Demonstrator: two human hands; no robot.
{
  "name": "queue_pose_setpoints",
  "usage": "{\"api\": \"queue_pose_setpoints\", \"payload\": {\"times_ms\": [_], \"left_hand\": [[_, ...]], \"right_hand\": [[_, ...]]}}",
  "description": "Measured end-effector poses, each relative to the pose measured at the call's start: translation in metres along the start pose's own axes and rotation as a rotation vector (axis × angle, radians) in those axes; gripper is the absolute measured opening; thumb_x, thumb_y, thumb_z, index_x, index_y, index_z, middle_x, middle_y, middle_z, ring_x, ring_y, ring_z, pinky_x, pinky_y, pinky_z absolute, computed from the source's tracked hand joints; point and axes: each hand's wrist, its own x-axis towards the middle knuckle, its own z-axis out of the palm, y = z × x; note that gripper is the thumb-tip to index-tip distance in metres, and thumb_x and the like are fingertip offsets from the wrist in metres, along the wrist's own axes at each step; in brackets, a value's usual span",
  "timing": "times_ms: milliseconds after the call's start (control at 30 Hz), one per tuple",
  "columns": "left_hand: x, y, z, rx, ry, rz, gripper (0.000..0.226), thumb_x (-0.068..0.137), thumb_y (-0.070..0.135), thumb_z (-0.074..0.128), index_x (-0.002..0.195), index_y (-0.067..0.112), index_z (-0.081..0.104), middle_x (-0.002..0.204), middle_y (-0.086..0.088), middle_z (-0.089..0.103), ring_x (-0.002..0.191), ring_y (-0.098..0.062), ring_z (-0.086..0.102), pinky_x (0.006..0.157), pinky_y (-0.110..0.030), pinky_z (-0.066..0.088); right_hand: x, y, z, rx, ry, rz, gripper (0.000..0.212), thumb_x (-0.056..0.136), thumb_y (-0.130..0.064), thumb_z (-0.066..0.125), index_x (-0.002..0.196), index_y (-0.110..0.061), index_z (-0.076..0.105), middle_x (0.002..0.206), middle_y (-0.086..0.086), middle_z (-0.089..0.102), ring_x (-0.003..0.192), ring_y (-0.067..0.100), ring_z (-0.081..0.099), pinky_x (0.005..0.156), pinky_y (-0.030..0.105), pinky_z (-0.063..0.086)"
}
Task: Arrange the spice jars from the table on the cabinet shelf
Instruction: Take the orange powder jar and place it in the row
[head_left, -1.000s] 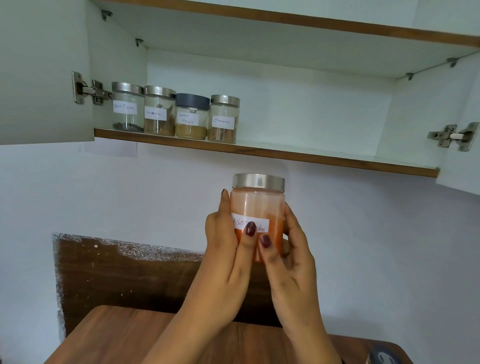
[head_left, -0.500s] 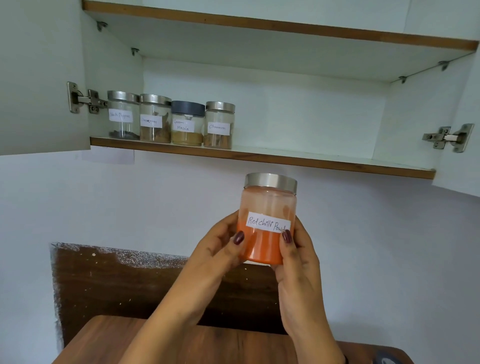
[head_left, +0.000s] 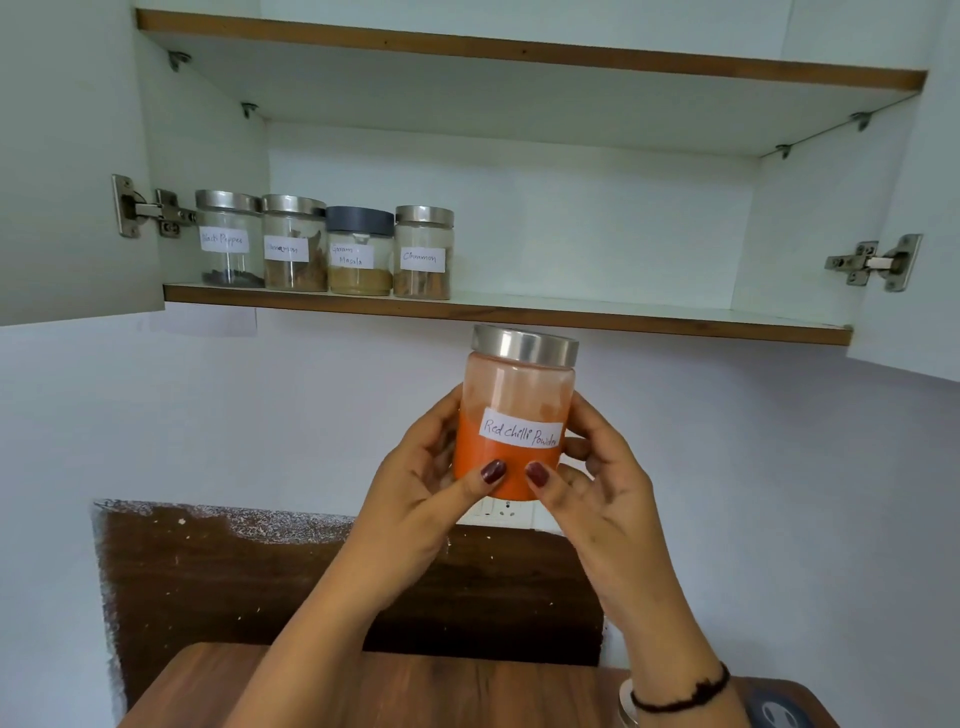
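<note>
Wall cabinet, both doors swung open. Cabinet shelf (head_left: 623, 325): four jars upright in a row at its left end, side by side: Black Pepper jar (head_left: 228, 241), jar with unreadable label (head_left: 293, 247), dark-lidded Garam Masala jar (head_left: 359, 254), Cinnamon jar (head_left: 423, 254). Below the shelf's front edge, in the air: left hand (head_left: 421, 483), fingers (head_left: 445, 410) clamped round the Red Chilli Powder jar (head_left: 514, 405), thumb on its lower front. Jar upright, steel lid on, label facing the camera. Right hand (head_left: 597, 483) grips the opposite side, fingers likewise curled on the glass; black thread band (head_left: 680, 699) at the wrist. Wooden tabletop (head_left: 415, 691) well below.
</note>
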Motion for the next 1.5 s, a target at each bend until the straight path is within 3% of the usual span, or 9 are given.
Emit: {"api": "queue_pose_setpoints", "payload": {"times_ms": [100, 233, 500, 667, 733, 867, 967, 1300, 1500], "left_hand": [[0.010, 0.000, 0.002, 0.002, -0.001, 0.024, 0.057, 0.078, 0.034, 0.065, 0.129, 0.045, 0.044, 0.122, 0.031, 0.059, 0.111, 0.012, 0.059, 0.077, -0.008, 0.050], [0.024, -0.001, 0.001, 0.032, -0.028, 0.066, 0.063, 0.081, 0.032, 0.063, 0.139, 0.038, 0.038, 0.131, 0.026, 0.054, 0.115, 0.010, 0.058, 0.080, -0.009, 0.050], [0.078, -0.001, -0.017, 0.251, -0.066, 0.196, 0.071, 0.085, 0.040, 0.062, 0.150, 0.031, 0.035, 0.141, 0.009, 0.052, 0.126, -0.003, 0.055, 0.100, -0.022, 0.050], [0.124, 0.003, -0.028, 0.434, 0.004, 0.285, 0.068, 0.091, 0.038, 0.059, 0.153, 0.027, 0.032, 0.136, 0.001, 0.045, 0.124, -0.009, 0.054, 0.105, -0.019, 0.045], [0.144, 0.003, -0.034, 0.482, 0.030, 0.300, 0.068, 0.092, 0.038, 0.060, 0.153, 0.027, 0.033, 0.136, 0.000, 0.048, 0.123, -0.012, 0.055, 0.104, -0.024, 0.048], [0.179, 0.001, -0.040, 0.341, 0.088, 0.247, 0.075, 0.088, 0.025, 0.069, 0.153, 0.022, 0.033, 0.141, -0.001, 0.055, 0.127, -0.012, 0.056, 0.098, -0.025, 0.053], [0.199, -0.005, -0.042, 0.350, 0.117, 0.261, 0.069, 0.087, 0.021, 0.072, 0.149, 0.019, 0.040, 0.139, -0.001, 0.059, 0.127, -0.014, 0.057, 0.102, -0.031, 0.051], [0.232, -0.019, -0.038, 0.685, 0.239, 0.278, 0.059, 0.091, 0.031, 0.067, 0.145, 0.018, 0.047, 0.135, -0.009, 0.060, 0.118, -0.023, 0.063, 0.100, -0.037, 0.052], [0.240, -0.025, -0.034, 0.808, 0.293, 0.252, 0.057, 0.091, 0.039, 0.064, 0.142, 0.020, 0.049, 0.133, -0.005, 0.063, 0.115, -0.023, 0.065, 0.099, -0.042, 0.053]], "right_hand": [[0.009, 0.002, -0.004, -0.092, -0.018, -0.040, 0.072, 0.067, -0.047, 0.077, 0.130, -0.050, 0.042, 0.135, -0.015, 0.052, 0.118, 0.012, 0.059, 0.091, 0.029, 0.056], [0.024, 0.003, -0.005, -0.142, -0.039, -0.059, 0.072, 0.069, -0.045, 0.072, 0.130, -0.053, 0.036, 0.137, -0.017, 0.048, 0.116, 0.006, 0.058, 0.083, 0.013, 0.053], [0.072, -0.004, -0.003, -0.229, -0.049, -0.137, 0.076, 0.077, -0.040, 0.069, 0.141, -0.045, 0.029, 0.143, -0.013, 0.041, 0.122, 0.004, 0.051, 0.084, 0.008, 0.050], [0.121, -0.009, 0.001, -0.289, -0.081, -0.207, 0.078, 0.084, -0.034, 0.069, 0.150, -0.032, 0.027, 0.143, -0.008, 0.041, 0.124, 0.006, 0.050, 0.094, 0.017, 0.049], [0.141, -0.007, 0.006, -0.307, -0.083, -0.219, 0.078, 0.085, -0.034, 0.069, 0.150, -0.031, 0.026, 0.143, -0.007, 0.040, 0.123, 0.007, 0.050, 0.095, 0.018, 0.049], [0.182, 0.000, 0.011, -0.375, -0.076, -0.256, 0.075, 0.089, -0.029, 0.068, 0.151, -0.030, 0.024, 0.144, -0.004, 0.035, 0.123, 0.011, 0.049, 0.097, 0.023, 0.050], [0.209, 0.007, 0.012, -0.429, -0.093, -0.235, 0.075, 0.090, -0.028, 0.068, 0.150, -0.028, 0.024, 0.145, 0.000, 0.038, 0.127, 0.017, 0.049, 0.100, 0.032, 0.051], [0.256, 0.018, 0.011, -0.567, -0.159, -0.167, 0.068, 0.085, -0.033, 0.073, 0.142, -0.023, 0.039, 0.138, 0.002, 0.053, 0.120, 0.020, 0.056, 0.088, 0.023, 0.045], [0.267, 0.018, 0.011, -0.608, -0.173, -0.119, 0.068, 0.085, -0.031, 0.073, 0.143, -0.020, 0.039, 0.138, 0.004, 0.053, 0.121, 0.022, 0.055, 0.091, 0.029, 0.047]]}}
